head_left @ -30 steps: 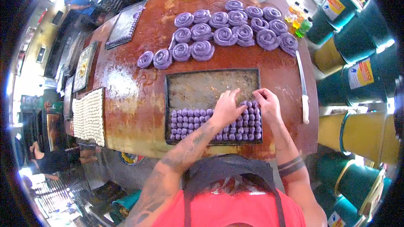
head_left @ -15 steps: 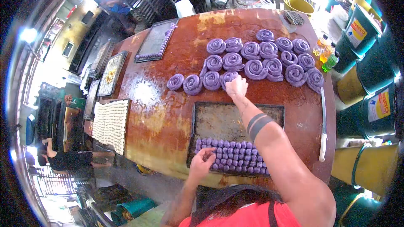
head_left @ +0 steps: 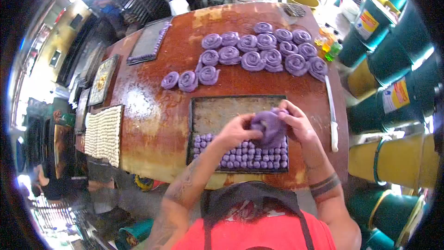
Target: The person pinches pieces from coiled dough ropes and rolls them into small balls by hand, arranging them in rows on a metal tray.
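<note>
1. Worktable [head_left: 148,125]: broad, reddish-brown, worn pale near the person's edge. It carried everything below.
2. Near baking tray [head_left: 215,109]: dark, shallow, square to the body – placed centrally, I judged, so both hands met over it without a stretch.
3. Side tray [head_left: 102,134], covered in rows of pale dough pieces, and far tray [head_left: 150,41], purple pieces along two sides; both sat toward the left edge, probably to leave the middle for handling.
4. Spiral dough coils [head_left: 253,60]: clustered beyond the near tray, many touching; likely kept there for an easy reach.
5. Knife [head_left: 331,106]: blade pointing away, white handle toward the person, seemingly parked for the right side.
6. Purple dough coil [head_left: 268,129]: held aloft above the near tray, between the hands. Left hand [head_left: 238,132] pinched its left side, thumb against fingers; right hand [head_left: 298,122] pinched the upper right end. Opposed grips probably kept the soft weight from sagging.
7. Small purple dough balls [head_left: 240,157]: close rows in the tray's near part, partly beneath the coil.
8. Edges: the balls sat close against the near rim; the knife handle lay near the table's right edge.
9. Room: bare metal showed in the tray's far part – bare wood left of it gave the widest sideways passage.
</note>
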Demonstrator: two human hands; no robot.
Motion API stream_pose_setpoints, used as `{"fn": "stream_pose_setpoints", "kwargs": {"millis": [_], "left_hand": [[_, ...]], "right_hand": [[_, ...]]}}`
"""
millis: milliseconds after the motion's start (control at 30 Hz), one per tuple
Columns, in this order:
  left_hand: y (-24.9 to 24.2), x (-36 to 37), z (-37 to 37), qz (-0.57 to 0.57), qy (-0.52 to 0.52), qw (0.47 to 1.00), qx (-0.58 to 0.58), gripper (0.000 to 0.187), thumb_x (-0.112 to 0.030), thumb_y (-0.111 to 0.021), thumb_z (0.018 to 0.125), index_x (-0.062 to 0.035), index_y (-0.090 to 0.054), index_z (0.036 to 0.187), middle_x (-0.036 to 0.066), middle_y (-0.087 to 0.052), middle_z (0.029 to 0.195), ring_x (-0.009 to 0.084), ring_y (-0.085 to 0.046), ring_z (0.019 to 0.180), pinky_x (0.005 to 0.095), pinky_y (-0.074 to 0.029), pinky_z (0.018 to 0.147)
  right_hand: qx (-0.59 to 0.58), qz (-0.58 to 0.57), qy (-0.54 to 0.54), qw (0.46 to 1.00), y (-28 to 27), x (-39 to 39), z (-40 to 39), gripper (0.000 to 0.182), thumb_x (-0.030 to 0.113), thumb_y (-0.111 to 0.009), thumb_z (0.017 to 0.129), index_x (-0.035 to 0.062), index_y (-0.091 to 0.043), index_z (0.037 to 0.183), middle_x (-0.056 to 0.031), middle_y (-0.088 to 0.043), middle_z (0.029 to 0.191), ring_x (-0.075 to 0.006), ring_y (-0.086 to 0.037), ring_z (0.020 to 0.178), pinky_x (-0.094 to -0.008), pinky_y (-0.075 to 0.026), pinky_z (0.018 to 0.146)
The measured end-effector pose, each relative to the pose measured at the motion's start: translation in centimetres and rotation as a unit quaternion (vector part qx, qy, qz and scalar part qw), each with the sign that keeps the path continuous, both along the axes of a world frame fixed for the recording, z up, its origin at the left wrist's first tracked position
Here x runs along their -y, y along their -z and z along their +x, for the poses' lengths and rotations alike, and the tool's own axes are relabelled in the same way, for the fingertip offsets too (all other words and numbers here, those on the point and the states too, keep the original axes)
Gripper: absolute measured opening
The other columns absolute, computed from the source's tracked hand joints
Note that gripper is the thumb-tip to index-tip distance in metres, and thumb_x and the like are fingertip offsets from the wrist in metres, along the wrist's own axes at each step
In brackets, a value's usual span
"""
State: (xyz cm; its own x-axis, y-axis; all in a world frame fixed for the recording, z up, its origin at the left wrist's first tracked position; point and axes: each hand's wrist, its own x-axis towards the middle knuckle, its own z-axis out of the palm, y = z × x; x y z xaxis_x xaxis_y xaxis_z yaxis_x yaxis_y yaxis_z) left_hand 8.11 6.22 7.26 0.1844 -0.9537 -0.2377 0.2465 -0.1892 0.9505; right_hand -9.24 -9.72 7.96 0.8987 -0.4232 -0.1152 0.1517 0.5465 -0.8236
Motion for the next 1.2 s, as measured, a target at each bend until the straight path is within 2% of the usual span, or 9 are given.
{"fn": "stream_pose_setpoints", "kwargs": {"millis": [133, 233, 333, 433, 533, 633, 900, 1067, 1200], "left_hand": [[-1.8, 2.1, -5.7, -0.02, 0.22, 0.96, 0.169, 0.051, -0.022, -0.081, 0.072, 0.0021, -0.062, 0.113, 0.01, -0.069, 0.102, 0.0165, -0.063, 0.093, 0.0317, -0.05, 0.087], [-2.1, 4.4, -8.2, -0.074, 0.357, 0.904, 0.224, 0.051, -0.026, -0.081, 0.068, -0.0001, -0.064, 0.11, 0.012, -0.069, 0.101, 0.0179, -0.064, 0.092, 0.0329, -0.05, 0.085], [-2.8, 6.4, -9.9, -0.092, 0.349, 0.909, 0.207, 0.048, -0.023, -0.082, 0.066, -0.0012, -0.066, 0.106, 0.01, -0.07, 0.1, 0.0184, -0.064, 0.091, 0.0333, -0.051, 0.084], [-0.3, 8.4, -12.3, -0.078, 0.01, 0.991, -0.107, 0.051, -0.022, -0.083, 0.077, 0.0021, -0.062, 0.117, 0.009, -0.069, 0.096, 0.0173, -0.064, 0.088, 0.0316, -0.051, 0.084], [3.8, 5.0, -13.4, -0.134, 0.061, 0.982, 0.12, 0.053, -0.022, -0.077, 0.084, 0.0026, -0.057, 0.125, 0.009, -0.069, 0.105, 0.0171, -0.064, 0.093, 0.0321, -0.051, 0.087], [4.1, 1.9, -10.9, -0.03, 0.278, 0.941, 0.189, 0.049, -0.022, -0.071, 0.09, 0.0035, -0.055, 0.13, 0.012, -0.066, 0.121, 0.0199, -0.065, 0.1, 0.0344, -0.05, 0.094], [4.6, -1.3, -7.9, 0.007, 0.097, 0.99, 0.099, 0.032, -0.018, -0.07, 0.089, -0.0015, -0.064, 0.116, 0.005, -0.066, 0.102, 0.0128, -0.06, 0.088, 0.0278, -0.05, 0.082], [2.1, -3.0, -8.5, -0.191, -0.007, 0.912, 0.364, 0.023, -0.013, -0.072, 0.085, -0.0065, -0.069, 0.107, 0.009, -0.066, 0.097, 0.0227, -0.064, 0.089, 0.0325, -0.052, 0.082], [2.2, -4.5, -7.3, -0.069, -0.062, 0.933, 0.347, 0.019, -0.01, -0.071, 0.083, -0.0031, -0.069, 0.1, 0.011, -0.067, 0.094, 0.0258, -0.065, 0.087, 0.0338, -0.052, 0.081]], "right_hand": [[-0.128, 0.06, 0.208, 0.968, 7.6, -1.6, -9.5, 0.025, 0.031, -0.055, 0.099, 0.0063, -0.056, 0.102, -0.0047, -0.062, 0.098, -0.0175, -0.062, 0.089, -0.0334, -0.053, 0.081], [-0.035, 0.351, 0.275, 0.894, 10.2, -7.7, -11.8, 0.045, 0.045, -0.051, 0.098, 0.0042, -0.058, 0.114, -0.0096, -0.063, 0.104, -0.0227, -0.064, 0.1, -0.0394, -0.051, 0.092], [-0.081, 0.408, 0.394, 0.82, 1.3, -9.6, -11.7, 0.038, 0.042, -0.051, 0.098, 0.0068, -0.059, 0.11, -0.0054, -0.062, 0.09, -0.0181, -0.063, 0.078, -0.0337, -0.055, 0.072], [0.134, 0.244, 0.396, 0.875, 5.7, -5.5, -20.0, 0.026, 0.033, -0.056, 0.099, 0.0084, -0.056, 0.109, 0.0042, -0.05, 0.069, -0.0094, -0.045, 0.054, -0.0253, -0.041, 0.048], [0.331, 0.151, 0.256, 0.896, -1.5, -4.1, -24.6, 0.02, 0.028, -0.059, 0.097, 0.0118, -0.047, 0.095, 0.0037, -0.037, 0.066, -0.0054, -0.031, 0.046, -0.0218, -0.032, 0.041], [0.27, 0.043, 0.21, 0.939, -6.3, -5.9, -22.8, 0.02, 0.02, -0.06, 0.095, 0.0114, -0.042, 0.089, -0.0018, -0.042, 0.074, -0.0056, -0.034, 0.046, -0.0207, -0.03, 0.038], [-0.311, -0.261, 0.179, 0.896, 3.1, -10.4, -9.3, 0.01, 0.008, -0.069, 0.085, 0.0026, -0.063, 0.079, 0.0028, -0.063, 0.076, -0.0085, -0.054, 0.07, -0.0274, -0.046, 0.061], [-0.16, -0.35, 0.192, 0.903, 8.4, -11.2, -5.1, 0.02, 0.005, -0.069, 0.079, 0.0, -0.063, 0.098, -0.0127, -0.069, 0.091, -0.0192, -0.063, 0.08, -0.0356, -0.051, 0.068], [-0.233, -0.476, 0.099, 0.842, 5.3, -12.1, -4.0, 0.033, 0.002, -0.066, 0.079, 0.0024, -0.059, 0.111, -0.0213, -0.067, 0.102, -0.0368, -0.066, 0.099, -0.0414, -0.052, 0.082]]}}
